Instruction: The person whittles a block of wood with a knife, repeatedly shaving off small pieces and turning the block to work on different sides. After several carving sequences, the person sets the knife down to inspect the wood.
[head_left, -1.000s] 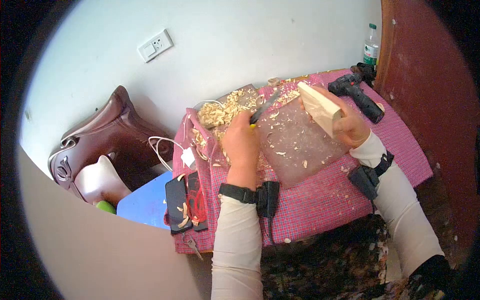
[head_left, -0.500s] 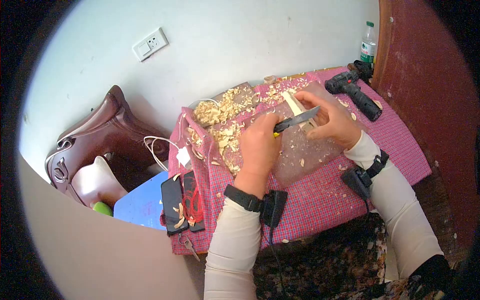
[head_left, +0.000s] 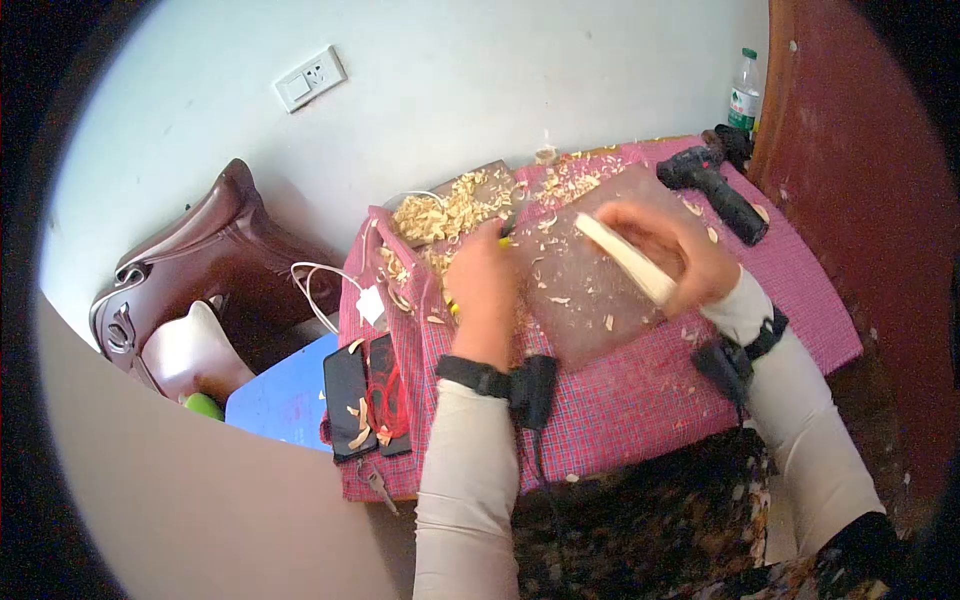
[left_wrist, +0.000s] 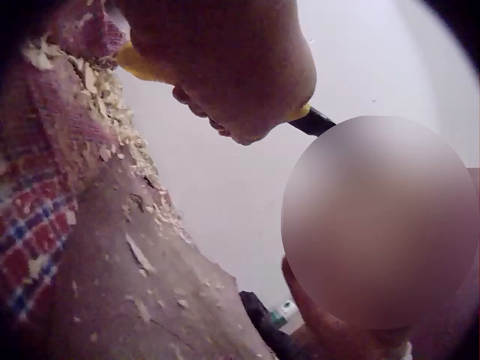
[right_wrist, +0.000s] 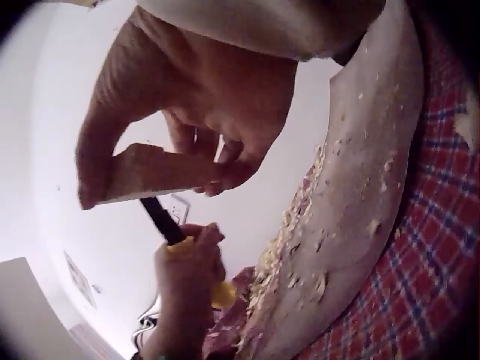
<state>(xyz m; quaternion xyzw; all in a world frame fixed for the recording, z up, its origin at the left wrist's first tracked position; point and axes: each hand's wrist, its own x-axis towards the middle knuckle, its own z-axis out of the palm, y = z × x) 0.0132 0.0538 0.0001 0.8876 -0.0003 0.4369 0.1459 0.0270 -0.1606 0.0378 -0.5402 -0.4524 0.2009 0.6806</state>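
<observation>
My left hand (head_left: 485, 290) is curled round the yellow and black handle of a knife (right_wrist: 162, 219), over the left part of the table. In the head view that hand is blurred and hides most of the knife. The right hand (head_left: 705, 258) grips a pale piece of wood (head_left: 628, 258) between thumb and fingers, tilted above a brownish flat sheet (head_left: 585, 325). From the right wrist, the wood (right_wrist: 154, 174) appears as a wedge-like block, and the knife's black part overlaps its lower edge.
Wood shavings (head_left: 455, 208) are heaped at the table's back left, with scraps scattered over the sheet. A black power drill (head_left: 715, 190) lies at the right. Phones (head_left: 347, 405), red cord and keys (head_left: 378, 488) occupy the front left corner of the checked cloth (head_left: 620, 420).
The knife first pointed up and away from the wood, then its blade crossed the wood, and now the left hand is back to the left. The wood has turned in the right hand.
</observation>
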